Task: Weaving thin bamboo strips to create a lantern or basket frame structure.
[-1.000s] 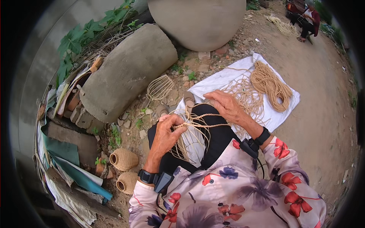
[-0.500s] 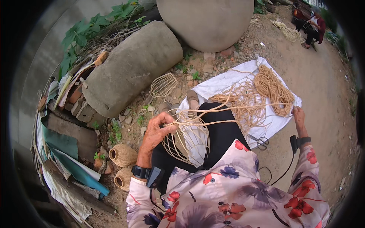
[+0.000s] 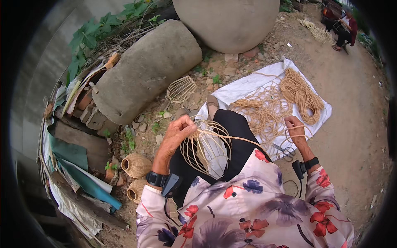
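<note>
A cage-like basket frame [image 3: 188, 153] of thin pale ribs rests on my lap, with a white tapered form [image 3: 216, 160] inside it. My left hand [image 3: 178, 131] pinches the frame's upper end together with a tan cord [image 3: 240, 138]. From there the cord runs right across my dark trousers. Over the white sheet's lower right edge, my right hand [image 3: 294, 126] is closed, its fingers curled around cord that loops beside the wrist. Scissors [image 3: 286, 153] lie at the sheet's near edge, close to that hand.
A white sheet [image 3: 232, 87] carries a coiled cord bundle [image 3: 301, 96] and a tangled pile [image 3: 258, 108]. Two woven vases [image 3: 139, 166] and a bare frame [image 3: 181, 89] lie at left. Behind are a concrete cylinder [image 3: 144, 72] and rubble. A person [image 3: 346, 29] sits far right.
My right hand has come in from the sheet's right edge toward me and leftward. The taut strands between my hands have dropped, and cord now loops by the right hand. My left hand keeps its pinch.
</note>
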A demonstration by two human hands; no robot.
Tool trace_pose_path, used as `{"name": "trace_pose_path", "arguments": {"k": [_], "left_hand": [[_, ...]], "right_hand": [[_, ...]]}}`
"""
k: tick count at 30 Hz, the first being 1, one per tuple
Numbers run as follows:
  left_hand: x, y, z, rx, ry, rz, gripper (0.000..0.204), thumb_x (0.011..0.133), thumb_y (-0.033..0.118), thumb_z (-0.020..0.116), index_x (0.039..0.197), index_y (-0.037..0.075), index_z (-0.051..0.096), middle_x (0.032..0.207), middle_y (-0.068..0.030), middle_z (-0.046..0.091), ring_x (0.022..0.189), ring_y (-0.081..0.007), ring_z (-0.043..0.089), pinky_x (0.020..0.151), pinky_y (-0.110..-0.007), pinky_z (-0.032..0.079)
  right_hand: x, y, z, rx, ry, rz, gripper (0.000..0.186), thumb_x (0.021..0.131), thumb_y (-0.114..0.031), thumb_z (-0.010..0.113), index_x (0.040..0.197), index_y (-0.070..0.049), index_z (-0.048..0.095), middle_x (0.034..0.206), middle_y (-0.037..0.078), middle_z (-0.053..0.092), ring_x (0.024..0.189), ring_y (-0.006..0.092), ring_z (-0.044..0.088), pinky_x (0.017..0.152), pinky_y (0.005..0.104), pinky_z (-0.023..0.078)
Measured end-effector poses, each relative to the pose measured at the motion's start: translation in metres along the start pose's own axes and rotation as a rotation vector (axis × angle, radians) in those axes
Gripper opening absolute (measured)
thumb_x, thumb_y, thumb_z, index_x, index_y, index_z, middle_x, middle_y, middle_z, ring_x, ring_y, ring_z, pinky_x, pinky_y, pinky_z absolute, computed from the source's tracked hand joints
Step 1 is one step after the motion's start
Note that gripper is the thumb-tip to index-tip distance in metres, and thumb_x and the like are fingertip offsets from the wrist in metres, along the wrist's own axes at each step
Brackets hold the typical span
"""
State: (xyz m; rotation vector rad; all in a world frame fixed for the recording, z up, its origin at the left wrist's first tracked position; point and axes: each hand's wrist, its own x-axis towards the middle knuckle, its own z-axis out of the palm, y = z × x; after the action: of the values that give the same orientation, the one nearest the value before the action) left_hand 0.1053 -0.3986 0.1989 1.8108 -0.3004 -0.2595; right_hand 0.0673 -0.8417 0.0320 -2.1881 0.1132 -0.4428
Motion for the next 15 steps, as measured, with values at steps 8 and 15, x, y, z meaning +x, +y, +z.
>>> {"name": "trace_pose_path", "arguments": {"k": [8, 15], "left_hand": [[0.000, -0.003, -0.003, 0.015, -0.035, -0.011, 0.014, 0.084, 0.013, 0.070, 0.081, 0.007, 0.058, 0.075, 0.0039, 0.057, 0.068, -0.0047, 0.051, 0.063, -0.022, 0.041], [0.002, -0.008, 0.001, 0.149, -0.023, 0.004, 0.020, 0.083, 0.014, 0.075, 0.082, 0.007, 0.057, 0.076, 0.0023, 0.060, 0.070, -0.0056, 0.055, 0.065, -0.021, 0.044]], "right_hand": [[0.003, -0.128, 0.036, 0.377, -0.594, -0.134, 0.018, 0.093, -0.018, 0.060, 0.096, -0.001, 0.067, 0.082, 0.009, 0.067, 0.076, 0.0188, 0.064, 0.069, 0.0333, 0.050], [-0.015, -0.137, 0.015, 0.566, -0.834, 0.424, 0.030, 0.095, -0.032, 0.062, 0.082, -0.006, 0.069, 0.063, 0.006, 0.065, 0.046, 0.0058, 0.053, 0.041, 0.0190, 0.039]]}}
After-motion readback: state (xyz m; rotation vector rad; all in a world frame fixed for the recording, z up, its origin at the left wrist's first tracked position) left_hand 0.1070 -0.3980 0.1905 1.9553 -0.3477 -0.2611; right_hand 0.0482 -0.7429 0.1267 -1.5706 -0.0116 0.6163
